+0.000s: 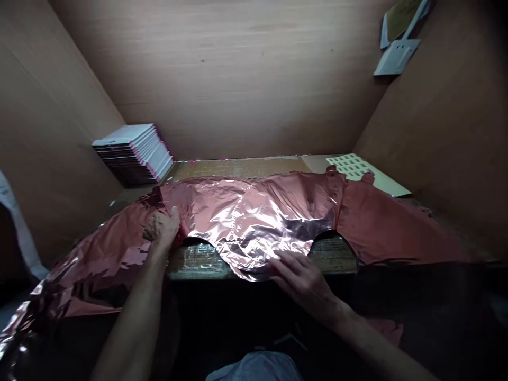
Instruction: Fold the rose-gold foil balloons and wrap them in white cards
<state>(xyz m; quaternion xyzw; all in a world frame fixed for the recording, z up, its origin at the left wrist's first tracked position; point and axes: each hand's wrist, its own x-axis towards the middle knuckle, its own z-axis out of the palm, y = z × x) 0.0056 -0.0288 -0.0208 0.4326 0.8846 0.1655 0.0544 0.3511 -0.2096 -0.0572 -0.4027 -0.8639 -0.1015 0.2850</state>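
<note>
Shiny pink foil sheets [254, 211] lie across the table, creased and reflecting light, with a rounded lobe of the middle part hanging over the front edge. My left hand [161, 226] is on the foil at the left, its fingers curled against it and the thumb pointing up. At the lobe's lower right edge is my right hand [297, 272], fingers stretched out and touching the foil. More foil runs off to the left, drooping past the table's front edge, and a smoother, matte-looking section spreads to the right.
A stack of white cards or boxes with pink edges [135, 148] stands at the back left. A pale yellow sheet with rows of labels [357, 169] lies at the back right. Wooden panels [238, 79] enclose the table, and a white bracket [397, 57] hangs upper right.
</note>
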